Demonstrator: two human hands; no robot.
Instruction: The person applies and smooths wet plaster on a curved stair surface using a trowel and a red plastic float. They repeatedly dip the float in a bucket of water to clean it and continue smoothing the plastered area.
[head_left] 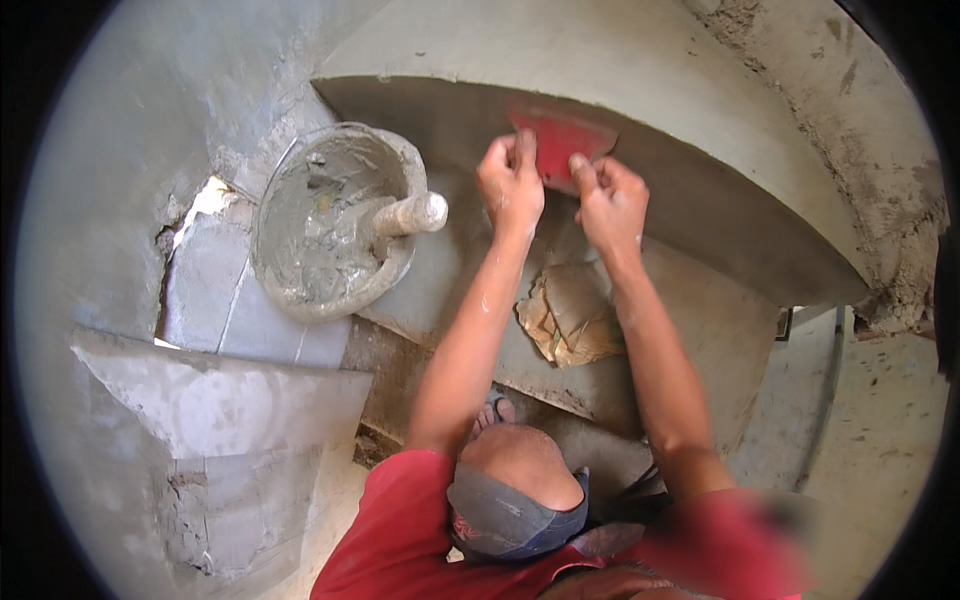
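Observation:
Both of my hands hold a thin, flat red scraper (566,148) against the grey upright face (440,112) under a curved step edge. My left hand (512,188) pinches its left side, with the thumb on top. My right hand (612,205) grips its lower right corner between thumb and bent fingers. The fingers behind the scraper are partly hidden. Left of my left forearm stands a bucket (262,225) with wet grey mortar (325,235) in it. A tool with a mortar-caked round handle (412,214) rests in the bucket, its working end hidden in the mortar.
A torn, folded piece of brown paper (570,312) lies on the step between my forearms. The curved upper step (600,50) is above my hands. At the left are a broken gap (172,255) and a grey ledge (225,395). My bent knee (520,465) is below.

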